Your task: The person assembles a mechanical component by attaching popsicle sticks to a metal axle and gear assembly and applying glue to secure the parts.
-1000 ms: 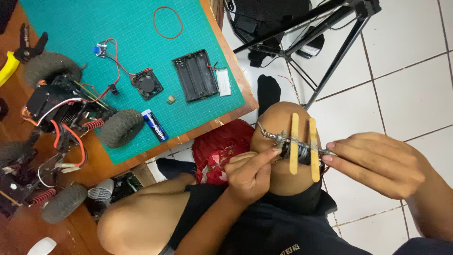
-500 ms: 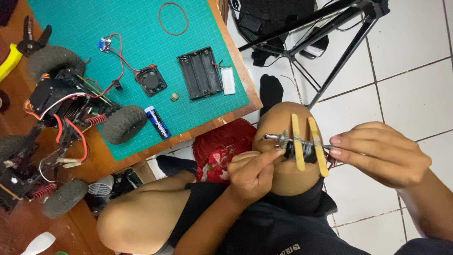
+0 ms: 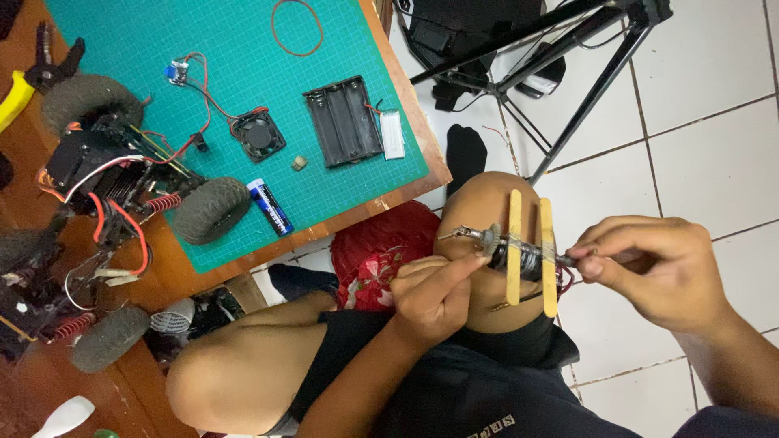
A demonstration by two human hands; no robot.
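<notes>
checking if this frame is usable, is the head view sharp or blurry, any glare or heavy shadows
Head view: mostly sharp, the motor with two wooden sticks and both hands, left hand and right hand, read clearly; even indoor light, soft shadows; mild sheen on the white floor tiles, no blown-out glare; green cutting mat crisp.

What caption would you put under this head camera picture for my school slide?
Two hands, left hand and right hand, hold a small motor strapped between two wooden sticks above a knee, beside a green cutting mat.

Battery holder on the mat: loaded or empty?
Empty. The black battery holder shows bare slots; one blue battery lies loose on the green mat.
</notes>
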